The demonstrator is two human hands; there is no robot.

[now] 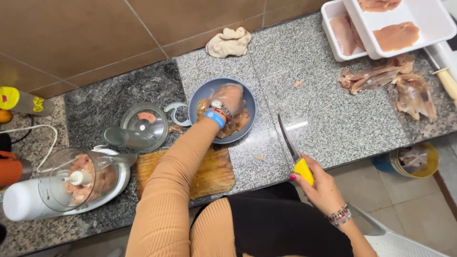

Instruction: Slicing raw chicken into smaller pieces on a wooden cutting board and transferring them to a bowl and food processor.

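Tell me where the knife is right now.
In the head view, the knife is in the right hand, blade pointing up over the granite counter, just right of the blue bowl.

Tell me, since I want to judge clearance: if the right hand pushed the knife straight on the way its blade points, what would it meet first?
Probably nothing soon. From the right hand, the knife points over bare granite counter toward the wall, passing right of the blue bowl; depth is unclear.

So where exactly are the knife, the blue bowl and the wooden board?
knife (288, 139), head view, on the middle of its blade, above the yellow handle.
blue bowl (197, 97), head view, on its bare left rim.
wooden board (214, 173), head view, on its bare right part, beside the sleeve.
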